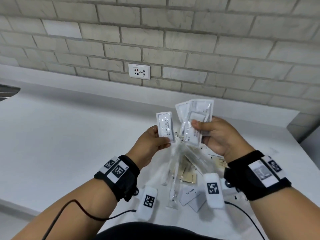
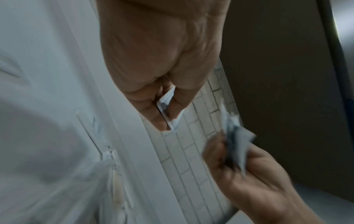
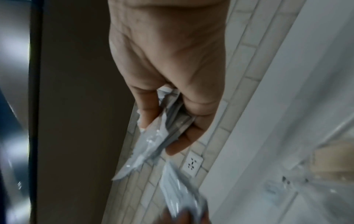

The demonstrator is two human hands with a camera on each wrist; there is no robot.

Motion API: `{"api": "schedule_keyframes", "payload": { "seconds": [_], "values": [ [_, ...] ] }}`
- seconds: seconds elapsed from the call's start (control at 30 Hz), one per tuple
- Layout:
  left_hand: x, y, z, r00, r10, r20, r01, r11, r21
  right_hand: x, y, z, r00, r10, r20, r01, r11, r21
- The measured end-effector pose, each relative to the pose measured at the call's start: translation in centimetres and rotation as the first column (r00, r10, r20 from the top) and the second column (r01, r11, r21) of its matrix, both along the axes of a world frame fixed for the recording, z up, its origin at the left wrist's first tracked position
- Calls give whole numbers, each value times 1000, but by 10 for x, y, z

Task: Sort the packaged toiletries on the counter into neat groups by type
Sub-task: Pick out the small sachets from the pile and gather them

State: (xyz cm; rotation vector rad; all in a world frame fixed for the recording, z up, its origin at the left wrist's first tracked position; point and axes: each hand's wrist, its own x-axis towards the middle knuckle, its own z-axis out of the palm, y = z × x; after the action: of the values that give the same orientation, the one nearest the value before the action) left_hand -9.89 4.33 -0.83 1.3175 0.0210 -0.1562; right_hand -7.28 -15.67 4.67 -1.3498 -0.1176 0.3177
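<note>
My left hand (image 1: 161, 138) pinches one white sachet (image 1: 165, 126) with dark print, held upright above the counter. My right hand (image 1: 202, 134) grips a fanned bunch of several clear and white sachets (image 1: 194, 118) just to the right of it. The left wrist view shows the single sachet (image 2: 168, 112) between thumb and fingers. The right wrist view shows the bunch (image 3: 153, 136) clamped under the thumb, blurred. Below both hands a loose pile of packets (image 1: 181, 165) lies on the white counter (image 1: 78, 135), with clear wrappers, tan sachets and a white toothpaste box (image 1: 189, 194).
A grey brick wall (image 1: 155, 40) with a white socket plate (image 1: 139, 71) runs behind the counter. A dark sink edge (image 1: 8, 91) shows at far left. The counter's right end (image 1: 292, 130) drops off. Cables trail from both wristbands near the front edge.
</note>
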Motion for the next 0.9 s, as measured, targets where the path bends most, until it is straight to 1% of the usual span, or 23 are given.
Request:
{"api": "schedule_keyframes", "payload": {
  "seconds": [0.1, 0.17, 0.2, 0.27, 0.3, 0.33, 0.37, 0.4, 0.43, 0.47, 0.5, 0.53, 0.57, 0.6, 0.63, 0.67, 0.7, 0.73, 0.77, 0.8, 0.87, 0.9],
  "values": [
    [-8, -15, 5, 995, -94, 37, 94, 996, -7, -11, 30, -18, 996, -44, -80, 35, 993, -115],
    [-12, -17, 6, 992, -124, 22, 123, 992, 35, -18, 40, -27, 992, -85, -94, 74, 990, -117],
    [-13, -14, 8, 992, -128, 15, 126, 989, 80, -21, 43, -29, 991, -96, -95, 86, 990, -113],
    [-14, -8, 6, 996, -80, 45, 70, 980, 189, -22, 44, -30, 990, -104, -95, 93, 989, -112],
    [-11, -5, 3, 997, -37, 74, 21, 978, 207, -21, 43, -30, 990, -104, -94, 92, 988, -120],
    [-9, -3, 4, 996, -5, 91, -11, 983, 182, -21, 44, -29, 991, -89, -96, 76, 989, -126],
    [-6, -2, 4, 996, -24, 84, 15, 993, 116, -21, 46, -26, 992, -56, -115, 42, 991, -125],
    [-2, -3, 5, 995, -89, 55, 88, 996, 25, -20, 48, -22, 990, -20, -139, 4, 993, -120],
    [1, -4, 8, 987, -161, 25, 163, 983, -84, -20, 51, -19, 988, 13, -155, -30, 993, -111],
    [2, -6, 13, 981, -195, -14, 190, 965, -181, -20, 57, -16, 987, 20, -158, -40, 992, -124],
    [2, -9, 20, 978, -200, -59, 178, 948, -263, -21, 63, -13, 991, 3, -136, -26, 986, -163],
    [4, -12, 24, 974, -208, -89, 169, 929, -330, -21, 70, -12, 997, -34, -63, 16, 966, -259],
    [6, -16, 27, 972, -213, -95, 161, 907, -390, -18, 75, -12, 997, -54, 59, 73, 907, -415],
    [7, -18, 29, 973, -218, -81, 161, 884, -438, -14, 77, -14, 981, -50, 187, 155, 783, -602],
    [9, -20, 30, 976, -207, -73, 150, 870, -470, -11, 77, -13, 958, -40, 285, 253, 586, -770],
    [8, -21, 32, 978, -199, -69, 143, 865, -481, -9, 75, -12, 947, -39, 318, 301, 453, -839],
    [7, -22, 33, 978, -198, -71, 142, 869, -474, -5, 72, -12, 955, -51, 291, 285, 425, -859],
    [6, -21, 31, 976, -200, -80, 143, 878, -456, 0, 68, -15, 967, -59, 246, 246, 447, -860],
    [6, -21, 28, 975, -202, -88, 142, 882, -449, 3, 64, -17, 977, -61, 206, 209, 492, -845],
    [6, -21, 24, 976, -196, -100, 131, 883, -451, 7, 62, -21, 982, -75, 174, 185, 578, -795],
    [7, -20, 21, 975, -181, -130, 102, 881, -462, 7, 60, -24, 983, -109, 150, 178, 789, -588],
    [8, -19, 20, 973, -176, -148, 90, 885, -457, 4, 57, -23, 983, -99, 158, 165, 855, -491]
  ]
}}
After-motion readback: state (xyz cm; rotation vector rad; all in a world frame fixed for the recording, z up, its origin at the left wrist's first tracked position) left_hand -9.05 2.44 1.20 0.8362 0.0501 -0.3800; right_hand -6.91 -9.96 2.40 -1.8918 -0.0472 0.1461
